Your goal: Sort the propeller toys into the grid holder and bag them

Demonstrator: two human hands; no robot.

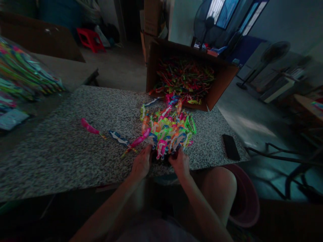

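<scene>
A heap of small bright plastic toys [168, 127] in pink, green, orange and blue lies on the speckled stone table [63, 151]. Both hands rest at the near edge of that heap. My left hand [141, 163] has its fingers curled at the pile's near left side. My right hand [179, 162] is closed around toy pieces at the pile's near right side. Which single piece each hand grips is hidden by the pile. A pink toy [88, 127] and a blue-and-white piece [118, 137] lie apart to the left.
A cardboard box [222, 84] full of the same coloured toys stands tipped at the table's far edge. A black phone [230, 147] lies near the right edge. Bagged coloured goods [22, 74] sit at the left. A pink basin [246, 198] is beside my knee. Fans stand behind.
</scene>
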